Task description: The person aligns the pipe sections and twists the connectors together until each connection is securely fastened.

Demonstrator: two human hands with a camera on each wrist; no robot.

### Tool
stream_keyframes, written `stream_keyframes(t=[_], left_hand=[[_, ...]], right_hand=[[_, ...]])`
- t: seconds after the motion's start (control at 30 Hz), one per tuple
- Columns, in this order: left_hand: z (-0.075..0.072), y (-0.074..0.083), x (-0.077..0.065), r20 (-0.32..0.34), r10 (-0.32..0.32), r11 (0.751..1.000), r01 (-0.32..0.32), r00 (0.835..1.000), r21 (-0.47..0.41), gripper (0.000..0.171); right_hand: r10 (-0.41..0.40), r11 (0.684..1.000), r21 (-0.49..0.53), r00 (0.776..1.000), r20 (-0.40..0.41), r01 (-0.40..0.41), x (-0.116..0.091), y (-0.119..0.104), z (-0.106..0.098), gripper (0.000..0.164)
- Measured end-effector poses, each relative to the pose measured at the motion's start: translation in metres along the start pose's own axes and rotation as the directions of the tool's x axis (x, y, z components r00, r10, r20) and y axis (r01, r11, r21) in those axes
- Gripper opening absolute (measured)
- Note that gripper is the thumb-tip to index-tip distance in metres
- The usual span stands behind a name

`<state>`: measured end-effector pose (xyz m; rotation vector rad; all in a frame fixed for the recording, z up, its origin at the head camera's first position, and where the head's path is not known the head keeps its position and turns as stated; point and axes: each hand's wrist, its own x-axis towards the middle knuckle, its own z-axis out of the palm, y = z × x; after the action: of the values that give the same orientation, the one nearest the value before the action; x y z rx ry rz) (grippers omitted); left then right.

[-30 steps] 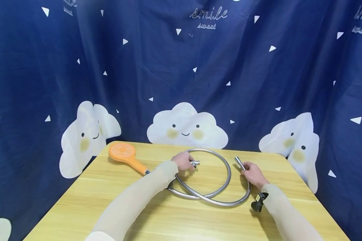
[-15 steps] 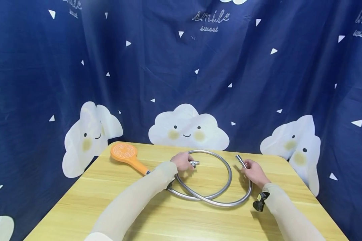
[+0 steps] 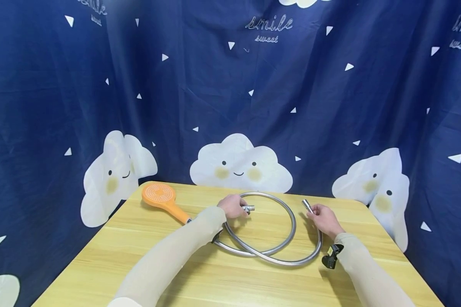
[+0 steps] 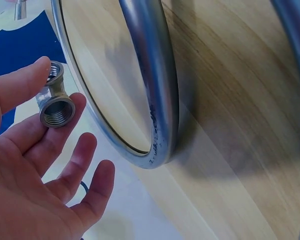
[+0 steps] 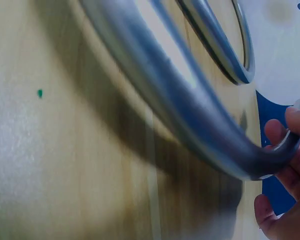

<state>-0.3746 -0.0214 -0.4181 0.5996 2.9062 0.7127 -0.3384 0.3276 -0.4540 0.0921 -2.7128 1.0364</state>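
Observation:
In the head view my left hand (image 3: 232, 206) is above the table's middle, pinching a small metal tee fitting (image 3: 249, 209). The left wrist view shows the tee fitting (image 4: 55, 90) between thumb and fingers, with threaded openings facing out; the other fingers are spread. My right hand (image 3: 324, 220) grips a silver shower hose (image 3: 293, 215) just below its metal end nut (image 3: 306, 205), which points up and away. Between the hands the hose lies looped on the table. In the right wrist view, part of the right hand (image 5: 295, 175) is cut off at the frame edge.
An orange shower head (image 3: 158, 194) lies at the table's far left, its handle end passing behind the left sleeve. The hose loops cross over themselves on the wooden table (image 3: 230, 283). A blue curtain (image 3: 223, 85) with white clouds hangs behind the table.
The camera's view has shifted slightly. My right fingers sit a little differently near the hose end. The left hand still pinches the tee fitting in about the same place.

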Motion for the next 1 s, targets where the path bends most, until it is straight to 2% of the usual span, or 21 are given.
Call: stream_keyframes(t=[0.4,0.57,0.83,1.0], left_hand=[[0.001,-0.001,0.003,-0.005,-0.018,1.000,0.018,1.000,-0.022,0.034],[-0.001,0.000,0.000,-0.011,0.001,1.000,-0.001,1.000,-0.021,0.033],[-0.001,-0.003,0.003,-0.010,-0.021,0.999,0.021,1.000,-0.045,0.031],[-0.002,-0.005,0.003,-0.015,-0.020,0.999,0.019,1.000,-0.049,0.032]], right_hand=[[0.005,1.000,0.004,0.999,0.051,-0.005,0.002,-0.010,0.002,0.029],[-0.022,1.000,0.018,0.999,0.045,0.022,0.004,-0.015,0.005,0.030],[-0.089,0.996,0.029,0.995,0.040,0.088,0.005,-0.023,0.009,0.035],[-0.092,0.994,0.062,0.994,0.061,0.088,0.005,-0.029,0.012,0.037]])
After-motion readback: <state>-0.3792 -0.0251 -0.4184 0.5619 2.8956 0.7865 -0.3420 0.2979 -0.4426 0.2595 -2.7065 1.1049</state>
